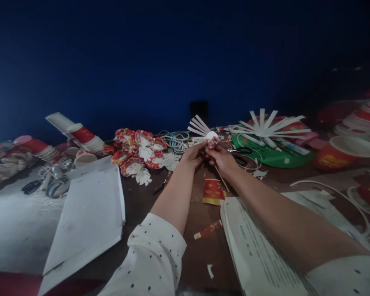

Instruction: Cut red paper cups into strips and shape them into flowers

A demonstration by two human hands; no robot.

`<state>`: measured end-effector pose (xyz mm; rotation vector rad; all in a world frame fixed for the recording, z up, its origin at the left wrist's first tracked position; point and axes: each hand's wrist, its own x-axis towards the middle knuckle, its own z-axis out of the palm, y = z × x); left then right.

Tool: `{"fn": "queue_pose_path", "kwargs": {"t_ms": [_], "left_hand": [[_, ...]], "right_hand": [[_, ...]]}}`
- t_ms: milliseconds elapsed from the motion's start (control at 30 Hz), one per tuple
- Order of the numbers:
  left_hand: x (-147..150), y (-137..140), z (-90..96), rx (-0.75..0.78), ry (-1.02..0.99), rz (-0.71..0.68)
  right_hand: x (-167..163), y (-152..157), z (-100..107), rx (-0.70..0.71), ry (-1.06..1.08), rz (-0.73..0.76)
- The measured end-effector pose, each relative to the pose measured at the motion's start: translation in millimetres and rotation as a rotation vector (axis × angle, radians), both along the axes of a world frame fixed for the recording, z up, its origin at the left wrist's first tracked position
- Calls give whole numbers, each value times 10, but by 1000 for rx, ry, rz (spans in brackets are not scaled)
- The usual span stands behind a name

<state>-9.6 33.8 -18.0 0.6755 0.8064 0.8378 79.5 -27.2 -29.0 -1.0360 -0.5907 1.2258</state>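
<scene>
Both hands meet over the middle of the table at a paper cup cut into strips [198,125]. Its white strips fan out to the upper left around a pale round part, with red-and-white printed paper bunched below. My left hand [195,155] is closed, fingers pinching the cup's near side. From the other side my right hand [221,158] is also closed, thumb and fingertips against the printed paper. A thin wooden stick [222,179] slants down beneath my right hand; whether it is held cannot be made out. Below lies a red-and-gold cup piece [213,191].
Another strip-cut cup [265,127] rests on a green object [280,156] at right. Red-and-white paper crafts [138,150], stacked paper cups [88,137] and a white box [89,213] lie left. A printed paper stack [259,250] sits under my right forearm. Paper scraps [208,229] are scattered about.
</scene>
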Motion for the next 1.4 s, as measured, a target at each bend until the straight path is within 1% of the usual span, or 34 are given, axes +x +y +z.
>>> {"fn": "queue_pose_path", "kwargs": {"t_ms": [100,200,267,367,433,533,633,733,833,900,1067,1133,1233,1400], "left_hand": [[11,-16,4,-34,-52,-23],[-3,-33,11,-30,-101,-17],[-27,-36,15,-40,-142,-15],[-60,-28,23,-93,-183,-13],[-66,-23,36,-120,-176,10],[-49,-24,70,-144,-155,106],[-29,-32,104,-162,-136,175],[-29,-29,106,-153,-154,172],[-38,-10,74,-122,-182,143],[-37,5,49,-106,-174,133],[-7,24,16,-75,-135,270],[1,31,1,-67,-131,287],[2,49,-36,-54,-144,275],[9,68,-62,-27,-126,288]], "right_hand": [[15,17,2,-20,54,-9],[64,37,20,-33,160,-1],[111,45,48,-45,223,17],[177,44,110,-96,309,44],[209,34,152,-153,435,81],[250,11,190,-202,627,144],[307,-7,183,-177,723,202],[382,-9,145,-108,779,282],[438,2,109,-45,815,317],[454,11,94,-42,826,312],[444,28,80,-82,814,307],[428,30,87,-96,795,270],[377,21,116,-122,745,183],[199,-42,193,-189,658,72]]}}
